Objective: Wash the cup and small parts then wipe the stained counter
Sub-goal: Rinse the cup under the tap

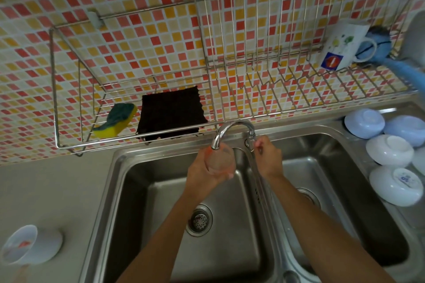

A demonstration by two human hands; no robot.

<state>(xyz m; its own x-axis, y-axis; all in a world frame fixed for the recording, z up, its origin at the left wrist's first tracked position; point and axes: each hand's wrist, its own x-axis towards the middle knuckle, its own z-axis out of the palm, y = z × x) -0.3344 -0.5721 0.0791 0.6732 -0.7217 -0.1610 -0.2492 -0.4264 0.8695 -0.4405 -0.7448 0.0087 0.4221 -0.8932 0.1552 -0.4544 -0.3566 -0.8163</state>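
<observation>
My left hand (203, 173) holds a clear, reddish-tinted cup (220, 159) under the spout of the curved chrome faucet (230, 128), above the left basin of the steel double sink (128, 181). My right hand (268, 156) grips the faucet's handle (249, 141) at the base behind the divider. A white cup with red residue (19, 246) lies tipped on a white dish (49, 244) on the beige counter (46, 190) at the left. I cannot tell whether water is running.
A wire wall rack (161, 138) holds a yellow-green sponge (116, 119), a black cloth (171, 114), a white mug (342, 46) and a blue brush (391, 57). Several upturned white and blue bowls (388, 149) sit on the drainboard at the right.
</observation>
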